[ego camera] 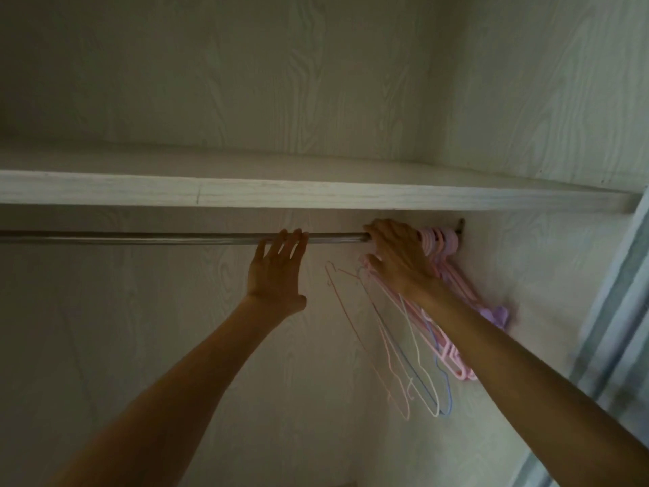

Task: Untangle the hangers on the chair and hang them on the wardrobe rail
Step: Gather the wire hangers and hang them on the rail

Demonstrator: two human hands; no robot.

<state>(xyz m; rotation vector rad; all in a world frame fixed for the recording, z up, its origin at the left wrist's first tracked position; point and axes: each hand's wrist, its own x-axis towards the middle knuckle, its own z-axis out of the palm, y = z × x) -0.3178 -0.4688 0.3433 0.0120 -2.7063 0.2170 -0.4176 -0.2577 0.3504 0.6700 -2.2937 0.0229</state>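
Hangers (443, 256) bunched at the far right end of the wardrobe rail (140, 237), hooks over it, thin frames dangling below. Right hand (397, 254) curled round the hooks nearest it; left hand (277, 265) flat, fingers straight against the bar. Best to steady the rail and slide the hooks along singly, keeping frames parallel.

No text, label, brand or number can be read on anything in view.

Your left hand (277, 265) rests straight fingers on the wardrobe rail (158, 237); your right hand (398, 256) wraps the rail beside bunched pink hangers (440, 242) under the shelf (281, 196).
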